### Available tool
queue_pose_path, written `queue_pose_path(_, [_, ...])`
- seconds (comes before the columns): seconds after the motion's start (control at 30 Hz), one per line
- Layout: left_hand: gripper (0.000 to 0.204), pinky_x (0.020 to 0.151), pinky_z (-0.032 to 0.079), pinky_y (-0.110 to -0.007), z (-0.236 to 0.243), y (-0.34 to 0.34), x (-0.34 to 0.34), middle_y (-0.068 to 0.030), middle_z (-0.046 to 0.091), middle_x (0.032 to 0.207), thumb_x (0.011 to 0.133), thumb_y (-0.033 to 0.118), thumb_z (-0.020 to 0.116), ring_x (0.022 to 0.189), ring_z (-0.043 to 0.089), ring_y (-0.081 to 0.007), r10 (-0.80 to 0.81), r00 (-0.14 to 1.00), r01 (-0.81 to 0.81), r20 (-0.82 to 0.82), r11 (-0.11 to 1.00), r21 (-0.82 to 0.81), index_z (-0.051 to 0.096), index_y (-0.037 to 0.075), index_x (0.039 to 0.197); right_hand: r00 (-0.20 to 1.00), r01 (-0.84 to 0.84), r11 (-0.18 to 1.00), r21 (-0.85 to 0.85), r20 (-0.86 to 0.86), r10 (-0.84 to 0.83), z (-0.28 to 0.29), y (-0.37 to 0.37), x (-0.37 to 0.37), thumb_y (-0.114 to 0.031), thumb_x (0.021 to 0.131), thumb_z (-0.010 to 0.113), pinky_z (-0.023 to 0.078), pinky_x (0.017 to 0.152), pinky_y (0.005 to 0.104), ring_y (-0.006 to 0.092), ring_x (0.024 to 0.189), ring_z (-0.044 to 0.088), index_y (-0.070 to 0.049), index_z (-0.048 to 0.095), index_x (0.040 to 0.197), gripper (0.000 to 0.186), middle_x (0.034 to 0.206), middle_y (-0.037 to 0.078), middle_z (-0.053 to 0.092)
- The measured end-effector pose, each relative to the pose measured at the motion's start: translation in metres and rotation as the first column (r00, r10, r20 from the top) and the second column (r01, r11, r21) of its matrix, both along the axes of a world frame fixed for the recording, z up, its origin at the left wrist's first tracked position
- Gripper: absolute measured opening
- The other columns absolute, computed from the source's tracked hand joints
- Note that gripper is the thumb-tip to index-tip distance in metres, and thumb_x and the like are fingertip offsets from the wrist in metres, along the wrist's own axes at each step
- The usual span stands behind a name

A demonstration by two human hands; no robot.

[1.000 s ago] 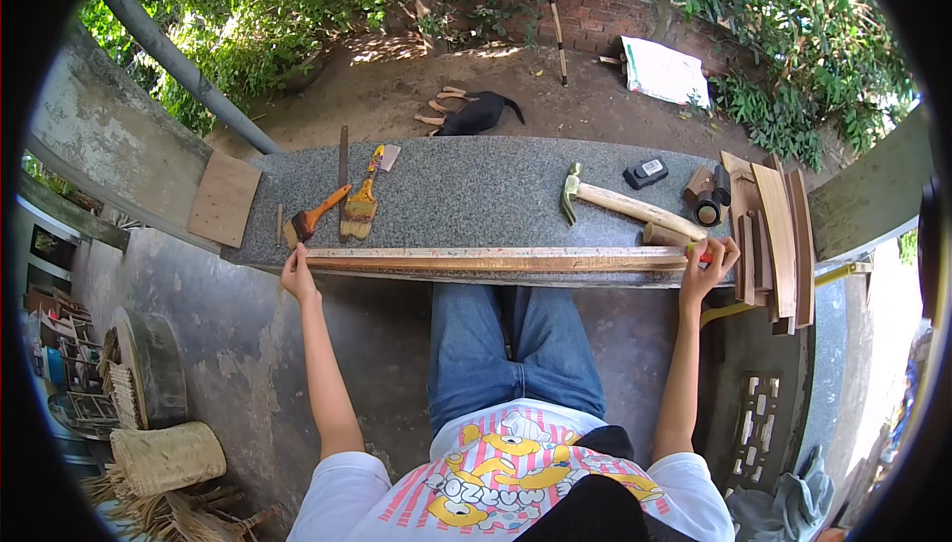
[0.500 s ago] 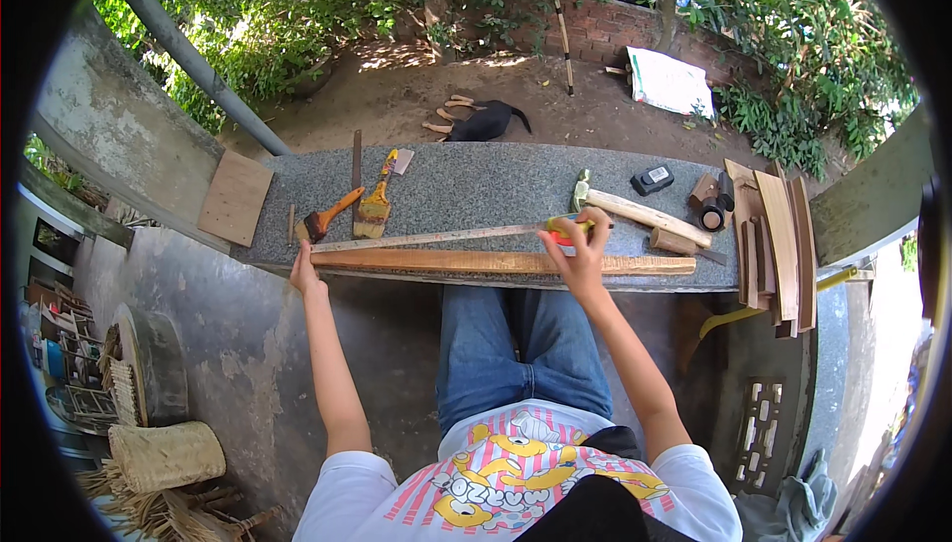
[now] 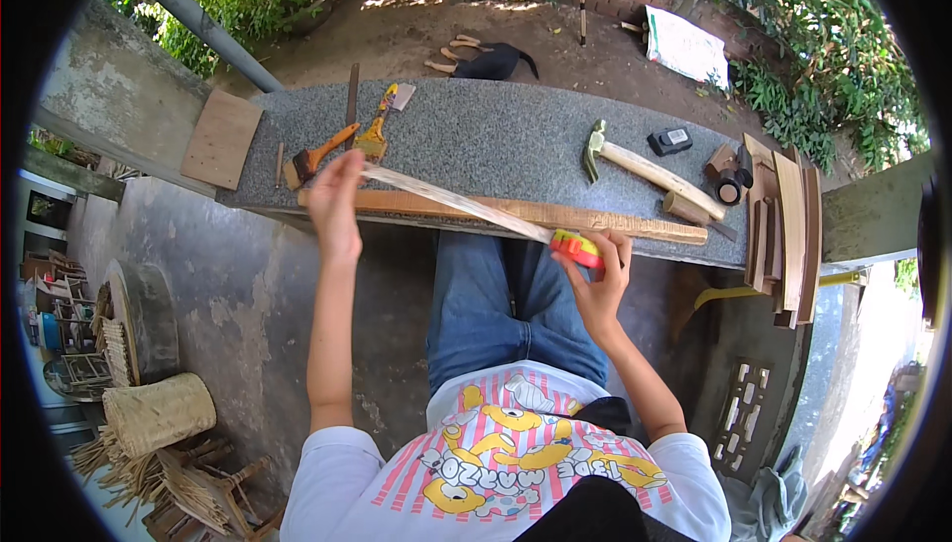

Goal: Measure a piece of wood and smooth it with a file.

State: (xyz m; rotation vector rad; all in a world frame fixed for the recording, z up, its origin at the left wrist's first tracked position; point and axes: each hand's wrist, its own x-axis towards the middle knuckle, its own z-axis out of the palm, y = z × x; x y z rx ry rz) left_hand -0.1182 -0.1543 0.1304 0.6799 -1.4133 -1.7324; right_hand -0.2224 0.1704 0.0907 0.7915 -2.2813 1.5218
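Observation:
A long wooden slat (image 3: 595, 216) lies along the near edge of the grey stone ledge (image 3: 476, 135). My left hand (image 3: 335, 207) pinches the free end of a pale tape blade (image 3: 451, 202) above the slat's left end. My right hand (image 3: 595, 279) grips the red and yellow tape measure case (image 3: 577, 244), lifted off the ledge toward my lap. The blade runs slanted between both hands, above the slat.
On the ledge lie a claw hammer (image 3: 635, 167), an orange-handled chisel (image 3: 319, 157), a yellow-handled scraper (image 3: 377, 130), a small plywood board (image 3: 221, 137), a black box (image 3: 670, 140) and a stack of wooden strips (image 3: 783, 225). A woven basket (image 3: 159, 411) stands lower left. A dark animal (image 3: 488, 61) lies beyond.
My right hand has pulled back from the slat's right part toward my body as the tape retracts. My left hand has risen off the slat with the blade's end.

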Motion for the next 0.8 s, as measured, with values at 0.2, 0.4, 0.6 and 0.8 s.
queue_pose_path(0.2, [0.02, 0.078, 0.051, -0.023, -0.035, 0.097, -0.068, -0.0072, 0.07, 0.092, 0.086, 0.012, 0.072, 0.086, 0.065, -0.0107, -0.42, 0.904, 0.424, 0.086, 0.904, -0.045, 0.069, -0.004, 0.098, 0.969, -0.104, 0.986, 0.128, 0.235, 0.072, -0.007, 0.047, 0.048, -0.004, 0.07, 0.082, 0.05, 0.078, 0.031, 0.0226, 0.085, 0.063, -0.001, 0.062, 0.106, 0.041, 0.096, 0.012, 0.064])
queue_pose_path(0.4, [0.016, 0.079, 0.05, -0.025, -0.064, 0.106, -0.13, -0.0074, 0.071, 0.09, 0.085, 0.014, 0.072, 0.085, 0.065, -0.0125, -0.476, 0.813, 0.58, 0.336, 0.716, -0.389, 0.073, 0.001, 0.093, 0.998, 0.055, 0.935, 0.35, 0.012, -0.063, -0.004, 0.059, 0.061, -0.012, 0.069, 0.082, 0.051, 0.069, 0.0337, 0.0248, 0.069, 0.06, -0.006, 0.064, 0.113, 0.048, 0.088, 0.009, 0.068])
queue_pose_path(0.6, [0.019, 0.081, 0.05, -0.029, -0.082, 0.115, -0.154, -0.0081, 0.072, 0.092, 0.085, 0.02, 0.07, 0.086, 0.067, -0.0154, -0.543, 0.742, 0.67, 0.394, 0.628, -0.397, 0.074, 0.003, 0.094, 0.997, -0.055, 0.933, 0.356, 0.077, 0.029, -0.001, 0.045, 0.065, -0.008, 0.072, 0.08, 0.053, 0.067, 0.0346, 0.0266, 0.081, 0.065, -0.01, 0.061, 0.124, 0.055, 0.099, 0.011, 0.067])
queue_pose_path(0.8, [0.021, 0.07, 0.051, -0.029, -0.088, 0.118, -0.151, -0.0082, 0.071, 0.084, 0.083, 0.024, 0.073, 0.075, 0.067, -0.0169, -0.567, 0.731, 0.682, 0.379, 0.614, -0.397, 0.075, 0.004, 0.09, 0.975, -0.206, 0.907, 0.367, 0.153, 0.159, -0.008, 0.044, 0.07, -0.01, 0.074, 0.079, 0.053, 0.065, 0.0347, 0.0269, 0.078, 0.064, -0.012, 0.059, 0.127, 0.057, 0.1, 0.015, 0.065])
